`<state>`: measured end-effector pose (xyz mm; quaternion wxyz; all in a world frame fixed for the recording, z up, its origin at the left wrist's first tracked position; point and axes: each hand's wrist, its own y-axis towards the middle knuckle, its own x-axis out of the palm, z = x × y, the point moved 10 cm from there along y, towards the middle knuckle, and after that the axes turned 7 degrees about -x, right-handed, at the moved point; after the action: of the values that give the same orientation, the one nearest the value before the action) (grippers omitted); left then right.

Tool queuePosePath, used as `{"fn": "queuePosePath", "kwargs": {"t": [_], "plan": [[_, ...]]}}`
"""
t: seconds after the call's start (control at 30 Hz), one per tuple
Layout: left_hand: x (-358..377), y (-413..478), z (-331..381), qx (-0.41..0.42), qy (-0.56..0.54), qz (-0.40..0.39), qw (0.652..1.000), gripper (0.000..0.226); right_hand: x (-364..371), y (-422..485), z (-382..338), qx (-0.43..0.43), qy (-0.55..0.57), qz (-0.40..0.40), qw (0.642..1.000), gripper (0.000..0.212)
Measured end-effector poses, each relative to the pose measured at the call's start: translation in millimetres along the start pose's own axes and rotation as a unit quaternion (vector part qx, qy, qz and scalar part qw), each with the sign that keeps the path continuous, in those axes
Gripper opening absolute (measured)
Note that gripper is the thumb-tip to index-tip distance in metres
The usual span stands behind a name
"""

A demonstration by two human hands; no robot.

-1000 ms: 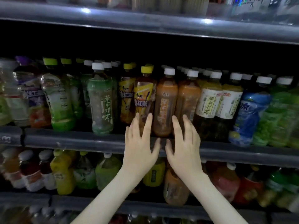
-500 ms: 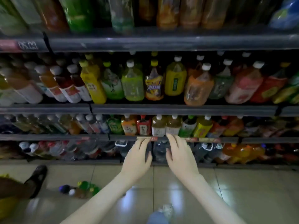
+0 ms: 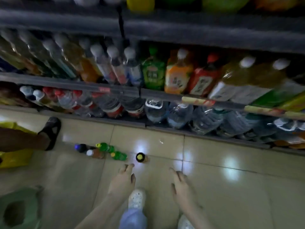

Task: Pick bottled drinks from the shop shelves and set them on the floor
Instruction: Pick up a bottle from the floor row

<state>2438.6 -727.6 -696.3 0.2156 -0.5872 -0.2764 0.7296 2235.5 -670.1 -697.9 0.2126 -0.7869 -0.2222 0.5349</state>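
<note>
Several bottles stand on the tiled floor (image 3: pixel 231 195) in a row: a dark bottle with a blue cap (image 3: pixel 80 147), a brown one with a white cap (image 3: pixel 94 153), two green ones (image 3: pixel 105 147) (image 3: pixel 118 156), and a dark bottle with a yellow cap (image 3: pixel 140 157). My left hand (image 3: pixel 124 179) hovers empty just below the yellow-capped bottle, fingers apart. My right hand (image 3: pixel 180 185) is empty and spread over bare tiles to the right. The shelves (image 3: pixel 69 83) above hold many bottled drinks and large water jugs (image 3: pixel 155 109).
Another person's leg and dark sandal (image 3: pixel 49 131) stand at the left beside a yellow bag (image 3: pixel 14 158). A green plastic stool (image 3: pixel 18 209) sits at the lower left. My own shoes (image 3: pixel 137 198) are between my arms.
The view has swung down from the upper shelves to the floor. Both hands dropped from the shelf edge to just above the tiles, still empty.
</note>
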Motion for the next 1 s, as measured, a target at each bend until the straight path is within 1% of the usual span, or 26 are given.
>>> {"fn": "queuePosePath", "kwargs": {"t": [0.07,0.17,0.23,0.3,0.37,0.43,0.53,0.6,0.67,0.77,0.83,0.87,0.93,1.0], "plan": [[39.1,43.7,-34.9,-0.01,-0.013,0.001,1.0,0.044,57.9,51.5,-15.1,-0.013,0.011,-0.022,1.0,0.061],[98.7,102.3,-77.4,-0.031,-0.054,-0.002,0.998,0.045,127.3,134.2,-34.4,-0.028,0.024,-0.031,0.999,0.066],[136.4,133.1,-99.5,-0.045,-0.084,-0.003,0.995,0.046,167.5,192.1,-48.7,-0.052,0.009,-0.04,0.998,0.067],[164.9,155.3,-116.9,-0.05,-0.117,0.005,0.992,0.047,201.0,244.5,-57.9,-0.067,-0.03,-0.044,0.996,0.064],[182.5,167.4,-130.0,-0.052,-0.142,0.014,0.988,0.047,222.6,283.8,-60.6,-0.069,-0.087,-0.04,0.993,0.053],[187.6,171.2,-136.2,-0.05,-0.159,0.021,0.986,0.046,229.4,301.7,-56.8,-0.061,-0.114,-0.02,0.991,0.04],[174.1,162.1,-135.6,-0.055,-0.19,0.021,0.98,0.046,212.5,287.7,-46.6,-0.049,-0.067,0.007,0.997,0.032],[154.0,146.3,-123.0,-0.045,-0.207,0.004,0.977,0.048,175.8,255.8,-44.7,-0.051,0.011,0.032,0.998,0.027],[123.8,123.0,-93.9,-0.012,-0.202,-0.019,0.979,0.056,114.9,210.6,-49.8,-0.069,0.084,0.074,0.991,0.022],[50.4,73.5,-22.4,0.081,-0.175,-0.054,0.98,0.079,-8.6,128.7,-68.9,-0.106,0.146,0.133,0.975,0.016],[-16.3,30.3,29.2,0.141,-0.158,-0.057,0.976,0.089,-98.8,69.4,-83.6,-0.125,0.177,0.161,0.963,0.013],[-50.7,6.7,51.8,0.16,-0.16,-0.053,0.973,0.089,-141.8,39.0,-88.8,-0.12,0.187,0.175,0.959,0.012],[-123.5,-42.2,94.5,0.193,-0.17,-0.041,0.965,0.08,-228.1,-22.1,-96.5,-0.103,0.218,0.224,0.944,0.011],[-193.1,-88.6,136.4,0.232,-0.15,-0.017,0.961,0.073,-306.7,-81.5,-100.1,-0.078,0.273,0.291,0.914,0.02]]}}
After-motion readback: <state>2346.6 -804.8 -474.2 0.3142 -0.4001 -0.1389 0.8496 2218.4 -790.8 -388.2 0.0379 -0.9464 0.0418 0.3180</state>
